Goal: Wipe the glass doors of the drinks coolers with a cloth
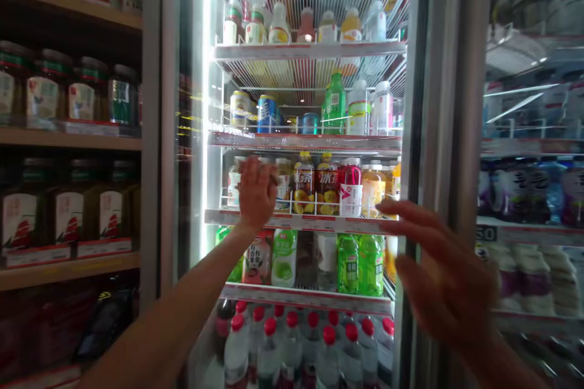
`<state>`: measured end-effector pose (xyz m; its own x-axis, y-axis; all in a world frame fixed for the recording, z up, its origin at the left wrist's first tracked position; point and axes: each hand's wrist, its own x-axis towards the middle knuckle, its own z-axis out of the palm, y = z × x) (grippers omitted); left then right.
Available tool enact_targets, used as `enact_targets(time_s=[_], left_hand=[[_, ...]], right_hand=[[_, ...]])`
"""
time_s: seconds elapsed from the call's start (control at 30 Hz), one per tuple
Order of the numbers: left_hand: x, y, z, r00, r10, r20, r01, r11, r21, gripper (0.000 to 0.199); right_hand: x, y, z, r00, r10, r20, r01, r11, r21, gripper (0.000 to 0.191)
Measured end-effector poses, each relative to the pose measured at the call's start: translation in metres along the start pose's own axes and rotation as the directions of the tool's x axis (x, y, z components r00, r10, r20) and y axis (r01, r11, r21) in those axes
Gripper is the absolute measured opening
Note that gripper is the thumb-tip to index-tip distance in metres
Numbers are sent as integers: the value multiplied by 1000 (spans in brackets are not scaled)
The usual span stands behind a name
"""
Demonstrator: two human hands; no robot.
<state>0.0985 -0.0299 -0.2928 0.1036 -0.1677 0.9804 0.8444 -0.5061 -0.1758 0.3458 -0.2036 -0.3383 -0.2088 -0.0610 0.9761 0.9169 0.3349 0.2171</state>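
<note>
My left hand (258,191) reaches into the lit drinks cooler, in front of bottles on the middle shelf. Its fingers point forward and look outstretched, though blurred; no held item shows, and contact with a bottle cannot be made out. Beside it stand a pale-capped bottle (283,182) and a yellow-capped iced tea bottle (304,185). A second iced tea bottle (327,185) and a pink bottle (351,188) follow to the right. My right hand (438,261) hovers near the cooler's right edge, fingers apart, holding nothing.
A wire guard and shelf edge (301,222) run along the middle shelf. Green bottles (360,264) stand below, with several red-capped bottles (292,346) at the bottom. Metal door frames (456,103) flank the opening. Jars (43,88) line wooden shelves at left.
</note>
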Motion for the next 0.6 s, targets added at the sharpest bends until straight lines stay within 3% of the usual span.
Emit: enact_targets(time_s=[0.07,0.13,0.2,0.27,0.33,0.37,0.43,0.5,0.53,0.6], left_hand=[[0,12,2,954,260,150,-251,965,-77,38],[3,3,-1,909,360,212,-343,933,-111,38],[11,-29,-10,961,228,157,-223,974,-49,36],[19,-67,-19,998,-62,5,62,997,37,35],[26,-91,-22,943,-289,-162,304,950,76,36],[28,-92,-21,921,-336,-197,356,931,76,37],[29,-70,-13,948,-284,-144,295,954,57,38],[27,-28,-3,997,-77,-1,77,997,-4,37],[25,-8,2,996,53,74,-50,998,-40,36],[25,20,7,944,275,182,-257,960,-112,36]], right_hand=[[3,19,28,1000,-17,-1,17,999,-51,36],[-6,44,60,999,-33,42,40,986,-163,45],[-20,64,83,992,-75,105,97,969,-228,52],[-33,75,92,988,-96,122,124,960,-250,56],[-40,76,91,989,-87,118,116,958,-261,56],[-40,75,89,989,-84,119,113,958,-264,56],[-39,72,86,989,-83,125,114,956,-269,56],[-37,71,85,989,-87,119,116,956,-269,57],[-36,72,85,989,-90,114,117,957,-265,58],[-36,73,86,989,-96,112,122,959,-254,59]])
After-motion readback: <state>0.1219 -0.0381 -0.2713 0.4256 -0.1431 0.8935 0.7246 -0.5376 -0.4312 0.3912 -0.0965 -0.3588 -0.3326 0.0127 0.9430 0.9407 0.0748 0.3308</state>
